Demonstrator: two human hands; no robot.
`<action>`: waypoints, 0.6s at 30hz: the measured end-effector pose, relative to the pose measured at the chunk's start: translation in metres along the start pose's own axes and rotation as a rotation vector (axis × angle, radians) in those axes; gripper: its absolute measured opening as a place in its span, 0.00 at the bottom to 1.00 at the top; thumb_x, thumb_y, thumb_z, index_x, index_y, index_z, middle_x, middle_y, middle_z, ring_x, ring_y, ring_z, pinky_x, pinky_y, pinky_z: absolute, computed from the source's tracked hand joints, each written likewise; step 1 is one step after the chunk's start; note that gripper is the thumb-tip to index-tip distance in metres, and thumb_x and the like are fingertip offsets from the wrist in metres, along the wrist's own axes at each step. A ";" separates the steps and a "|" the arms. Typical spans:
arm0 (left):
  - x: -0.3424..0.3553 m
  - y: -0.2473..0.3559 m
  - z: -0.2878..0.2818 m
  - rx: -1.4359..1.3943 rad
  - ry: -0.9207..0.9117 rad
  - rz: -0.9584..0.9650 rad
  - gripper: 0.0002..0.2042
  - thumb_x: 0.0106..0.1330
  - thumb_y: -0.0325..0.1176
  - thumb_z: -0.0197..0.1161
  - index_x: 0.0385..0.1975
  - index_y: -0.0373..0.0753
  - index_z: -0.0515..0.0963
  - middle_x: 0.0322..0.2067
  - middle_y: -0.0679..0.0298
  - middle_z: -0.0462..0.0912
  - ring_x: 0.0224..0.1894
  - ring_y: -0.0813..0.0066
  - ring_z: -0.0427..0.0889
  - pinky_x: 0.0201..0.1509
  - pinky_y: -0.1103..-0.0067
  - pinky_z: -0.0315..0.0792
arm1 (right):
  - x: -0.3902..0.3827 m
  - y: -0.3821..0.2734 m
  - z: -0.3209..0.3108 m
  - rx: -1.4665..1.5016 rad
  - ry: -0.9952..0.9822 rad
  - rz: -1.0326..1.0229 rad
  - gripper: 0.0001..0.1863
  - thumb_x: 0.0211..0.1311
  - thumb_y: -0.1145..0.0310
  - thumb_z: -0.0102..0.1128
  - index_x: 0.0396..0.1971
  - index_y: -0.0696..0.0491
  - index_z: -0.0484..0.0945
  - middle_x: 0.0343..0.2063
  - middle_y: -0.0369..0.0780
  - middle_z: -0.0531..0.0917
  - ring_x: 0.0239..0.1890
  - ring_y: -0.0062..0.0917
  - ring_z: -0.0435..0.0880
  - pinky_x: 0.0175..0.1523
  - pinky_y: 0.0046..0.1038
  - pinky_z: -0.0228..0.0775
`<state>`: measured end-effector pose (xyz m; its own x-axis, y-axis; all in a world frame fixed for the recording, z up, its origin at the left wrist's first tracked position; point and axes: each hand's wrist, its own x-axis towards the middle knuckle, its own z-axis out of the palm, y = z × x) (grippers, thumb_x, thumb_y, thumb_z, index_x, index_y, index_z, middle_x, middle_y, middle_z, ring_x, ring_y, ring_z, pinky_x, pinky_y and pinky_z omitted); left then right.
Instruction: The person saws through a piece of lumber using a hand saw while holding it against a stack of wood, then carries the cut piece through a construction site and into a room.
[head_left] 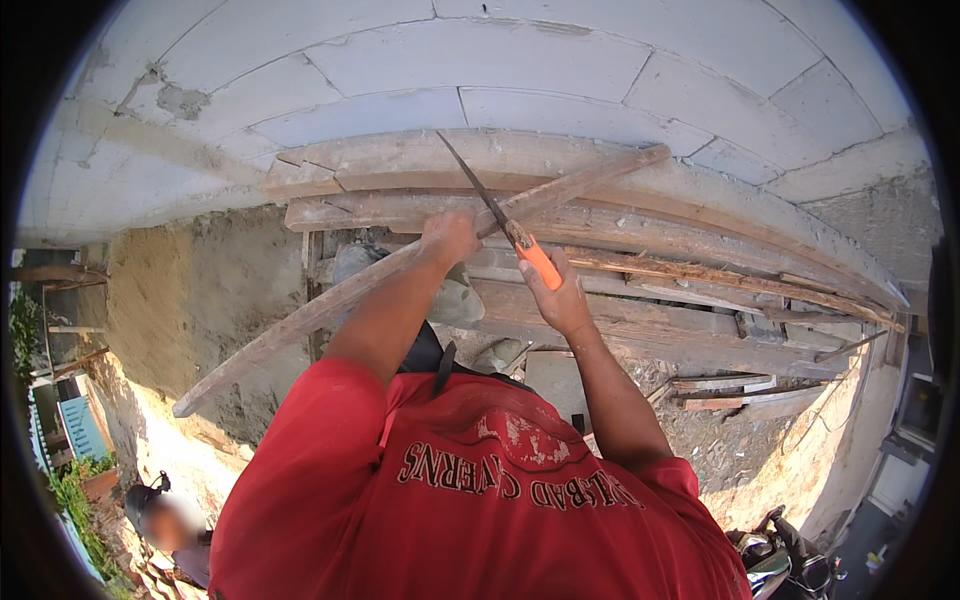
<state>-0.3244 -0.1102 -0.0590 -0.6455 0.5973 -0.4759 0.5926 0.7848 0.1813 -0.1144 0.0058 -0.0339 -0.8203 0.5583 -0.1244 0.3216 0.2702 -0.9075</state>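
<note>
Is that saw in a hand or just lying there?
In a hand: the right hand grips its orange handle, blade crossing the narrow plank.

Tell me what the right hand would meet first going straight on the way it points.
Right hand would probably meet the slanted wooden plank crossed by its handsaw; depth is unclear.

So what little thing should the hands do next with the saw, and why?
Maybe ease the saw into one short, gentle stroke. The right hand grips its orange handle, and the blade lies across the long narrow plank. The left hand holds that plank close to the blade, so going slowly seems safest.
</note>
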 end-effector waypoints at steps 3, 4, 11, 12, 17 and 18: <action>0.009 -0.006 -0.015 -0.025 0.035 -0.043 0.22 0.59 0.39 0.70 0.54 0.41 0.80 0.55 0.52 0.84 0.60 0.55 0.82 0.62 0.63 0.76 | -0.080 0.002 -0.033 0.065 -0.033 0.057 0.21 0.70 0.56 0.64 0.50 0.58 0.79 0.32 0.42 0.84 0.35 0.25 0.81 0.43 0.30 0.73; 0.009 -0.010 -0.010 -0.023 0.020 -0.056 0.22 0.59 0.39 0.70 0.54 0.41 0.80 0.56 0.52 0.84 0.60 0.55 0.82 0.62 0.63 0.76 | -0.119 0.010 -0.051 0.074 -0.035 0.048 0.21 0.70 0.55 0.64 0.50 0.58 0.79 0.33 0.40 0.84 0.37 0.23 0.81 0.45 0.29 0.73; 0.022 -0.010 -0.007 -0.026 -0.101 -0.045 0.24 0.60 0.40 0.69 0.56 0.41 0.80 0.55 0.51 0.84 0.59 0.51 0.82 0.62 0.59 0.76 | -0.097 -0.007 -0.062 0.093 -0.330 0.065 0.26 0.68 0.51 0.66 0.50 0.60 0.81 0.31 0.37 0.85 0.32 0.21 0.82 0.41 0.28 0.75; 0.018 -0.003 0.000 -0.004 -0.078 -0.023 0.23 0.60 0.40 0.69 0.55 0.41 0.80 0.54 0.51 0.85 0.58 0.50 0.83 0.62 0.59 0.76 | -0.094 -0.013 -0.055 0.032 -0.366 -0.041 0.26 0.68 0.50 0.66 0.51 0.60 0.81 0.31 0.36 0.85 0.31 0.21 0.82 0.40 0.28 0.75; 0.007 0.007 0.010 0.099 0.012 0.008 0.23 0.62 0.41 0.68 0.57 0.44 0.79 0.51 0.52 0.86 0.53 0.50 0.85 0.58 0.57 0.77 | -0.168 0.008 -0.108 0.285 -0.039 0.281 0.29 0.69 0.54 0.66 0.59 0.63 0.78 0.40 0.45 0.88 0.42 0.29 0.87 0.48 0.33 0.77; 0.011 0.013 0.015 0.113 0.098 0.019 0.24 0.62 0.41 0.67 0.58 0.44 0.78 0.51 0.52 0.85 0.53 0.51 0.85 0.59 0.57 0.76 | -0.168 0.014 -0.114 0.221 0.001 0.192 0.30 0.69 0.54 0.66 0.60 0.63 0.77 0.42 0.46 0.88 0.44 0.30 0.87 0.51 0.34 0.76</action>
<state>-0.3167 -0.0963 -0.0749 -0.6748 0.6292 -0.3857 0.6516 0.7533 0.0889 0.0819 0.0051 0.0201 -0.7538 0.5838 -0.3015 0.3595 -0.0177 -0.9330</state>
